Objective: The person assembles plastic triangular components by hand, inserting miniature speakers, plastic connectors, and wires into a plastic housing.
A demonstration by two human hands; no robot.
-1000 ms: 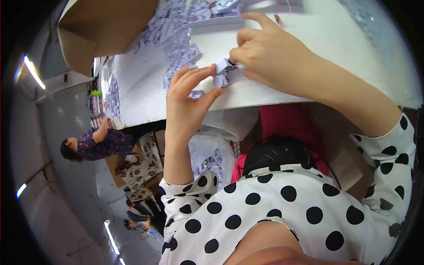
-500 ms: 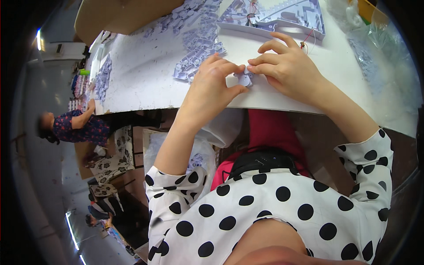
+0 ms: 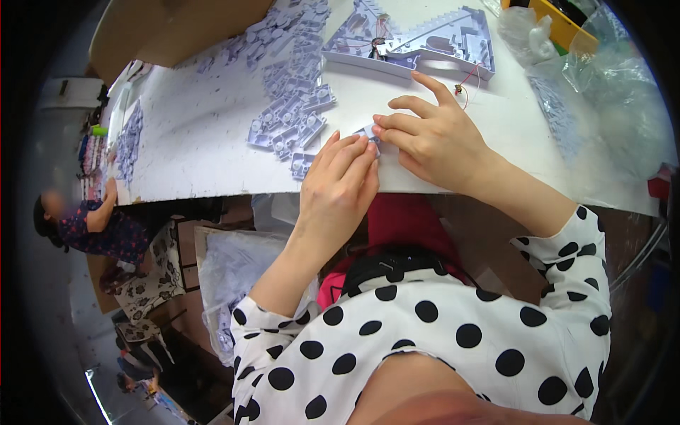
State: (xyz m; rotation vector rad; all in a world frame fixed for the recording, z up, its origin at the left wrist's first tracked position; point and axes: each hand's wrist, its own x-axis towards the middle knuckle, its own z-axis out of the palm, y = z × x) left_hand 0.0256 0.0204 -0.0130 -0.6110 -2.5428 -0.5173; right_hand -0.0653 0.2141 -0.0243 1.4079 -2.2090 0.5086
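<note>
The left hand keeps its grip closed around a small pale plastic part, fingers laid together over the top and thumb along the near side. The right hand sets two fingertips at the part's far right edge while its other fingers fan out and away; its thumb is hidden, so I cannot tell whether this grip pinches the part or only presses it. The part sits just above the near edge of the white desk.

Just left of it lie loose pale housings, running in a heap toward the far side. Beyond the hands stands a shallow pale casing with wires inside, and near its right corner a small wired component rests on the desk. Farther right are clear plastic bags and a yellow bin. A cardboard box stands far left; a co-worker in a dark patterned top is at the desk's left end.
</note>
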